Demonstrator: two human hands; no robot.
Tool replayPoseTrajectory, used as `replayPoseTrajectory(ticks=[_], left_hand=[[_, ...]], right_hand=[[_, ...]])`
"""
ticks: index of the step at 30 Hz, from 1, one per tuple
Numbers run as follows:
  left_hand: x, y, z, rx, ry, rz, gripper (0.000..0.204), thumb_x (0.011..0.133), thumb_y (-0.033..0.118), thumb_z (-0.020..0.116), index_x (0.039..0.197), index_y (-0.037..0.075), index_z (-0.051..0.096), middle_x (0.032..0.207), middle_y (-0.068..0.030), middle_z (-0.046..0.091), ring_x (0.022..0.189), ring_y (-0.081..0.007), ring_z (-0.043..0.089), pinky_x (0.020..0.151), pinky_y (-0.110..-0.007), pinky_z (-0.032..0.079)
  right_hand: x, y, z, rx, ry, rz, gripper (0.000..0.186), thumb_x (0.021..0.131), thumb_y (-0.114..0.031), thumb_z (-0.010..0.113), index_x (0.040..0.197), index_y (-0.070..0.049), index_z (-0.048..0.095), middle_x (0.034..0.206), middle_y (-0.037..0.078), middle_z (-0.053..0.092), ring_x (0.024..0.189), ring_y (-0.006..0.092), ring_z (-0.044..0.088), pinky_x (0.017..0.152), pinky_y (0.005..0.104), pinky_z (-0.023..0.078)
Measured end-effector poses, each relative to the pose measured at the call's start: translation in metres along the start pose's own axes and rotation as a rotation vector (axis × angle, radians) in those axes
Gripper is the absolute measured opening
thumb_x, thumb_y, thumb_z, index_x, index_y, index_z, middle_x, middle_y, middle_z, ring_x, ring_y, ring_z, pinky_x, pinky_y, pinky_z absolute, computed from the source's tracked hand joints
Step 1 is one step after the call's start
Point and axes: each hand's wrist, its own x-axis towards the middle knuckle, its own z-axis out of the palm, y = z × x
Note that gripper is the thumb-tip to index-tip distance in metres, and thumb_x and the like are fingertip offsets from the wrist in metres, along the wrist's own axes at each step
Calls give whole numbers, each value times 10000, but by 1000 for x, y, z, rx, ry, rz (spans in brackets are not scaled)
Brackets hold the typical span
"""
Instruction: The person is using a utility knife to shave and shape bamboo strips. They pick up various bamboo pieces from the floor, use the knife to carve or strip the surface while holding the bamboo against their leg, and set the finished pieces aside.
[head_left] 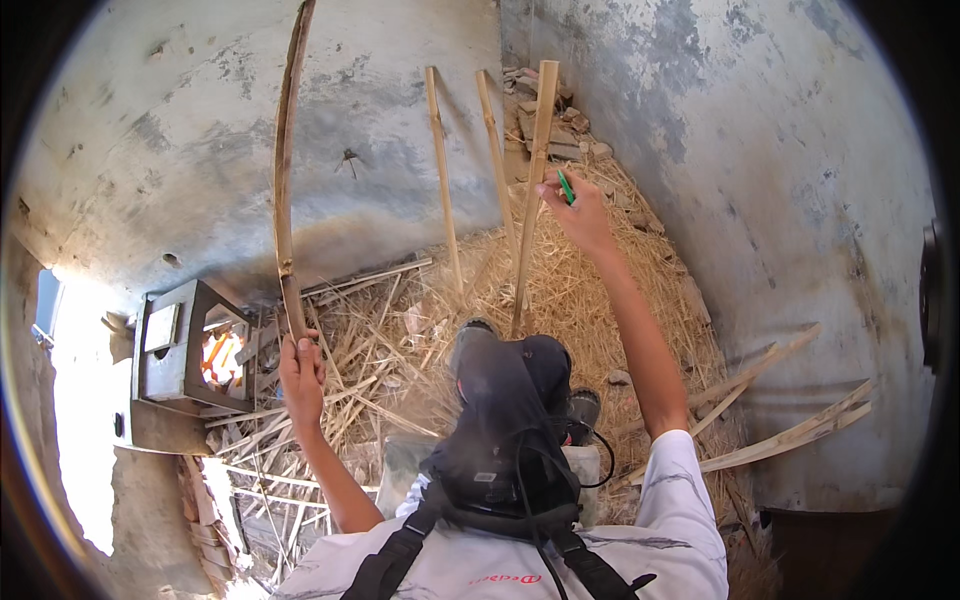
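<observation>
My left hand [302, 378] is closed round the lower part of a long split bamboo strip [284, 190], which stands nearly upright with a dark inner side. My right hand [584, 214] is raised, closed on a small green pen-like object [566, 186]. Its fingertips touch a wide, pale bamboo slat [543, 110] that stands tilted in front of me; whether they grip the slat too, I cannot tell. Two thinner bamboo slats, a left one [441, 165] and a right one [494, 140], lean against the wall just left of it.
Straw and bamboo scraps [400, 350] cover the floor around my legs. At left stands a box-like stand [172, 350] with a bright orange glow inside. More bamboo strips [790, 432] lean at the right wall [760, 200]. Broken bricks [560, 125] lie in the far corner.
</observation>
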Motion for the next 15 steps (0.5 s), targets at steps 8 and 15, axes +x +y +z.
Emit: replayPoseTrajectory(ticks=[8, 15], left_hand=[[1, -11, -12, -8, 19, -34, 277, 1145, 279, 467, 1188, 38, 594, 737, 50, 413, 580, -34, 331, 512, -218, 267], [6, -21, -18, -20, 59, -36, 289, 1150, 275, 448, 1202, 24, 582, 742, 41, 403, 584, -36, 331, 518, -217, 273]], right_hand=[[45, 43, 70, 19, -38, 62, 355, 937, -329, 764, 1103, -17, 734, 879, 93, 767, 793, 165, 680, 766, 330, 525], [93, 67, 111, -85, -44, -17, 329, 915, -297, 745, 1117, -37, 737, 907, 205, 750, 882, 385, 733, 776, 438, 541]])
